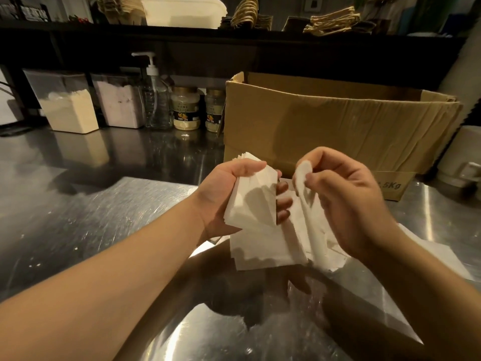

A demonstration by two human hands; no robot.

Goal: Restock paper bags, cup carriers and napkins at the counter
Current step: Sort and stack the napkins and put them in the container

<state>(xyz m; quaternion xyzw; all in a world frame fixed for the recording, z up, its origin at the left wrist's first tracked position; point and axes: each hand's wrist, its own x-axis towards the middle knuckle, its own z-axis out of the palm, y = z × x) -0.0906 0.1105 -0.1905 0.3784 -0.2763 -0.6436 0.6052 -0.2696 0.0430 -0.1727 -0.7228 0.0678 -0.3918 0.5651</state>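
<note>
My left hand (223, 188) grips a stack of white napkins (250, 201) above the steel counter, thumb on top and fingertips showing at the stack's right edge. My right hand (346, 199) pinches the upper edge of a single napkin (303, 175) between thumb and fingers and holds it up beside the stack. More napkins (270, 248) hang or lie fanned below both hands. A clear plastic wrapper (390, 295) is spread on the counter under my right forearm. Brown paper bags with twine handles (330, 20) sit on the high shelf at the back.
An open cardboard box (338, 123) stands just behind my hands. At the back left are two powder bins (70, 110), a pump bottle (156, 100) and two jars (186, 108). White cups (466, 152) stand at the right edge. The steel counter (91, 204) stretches left.
</note>
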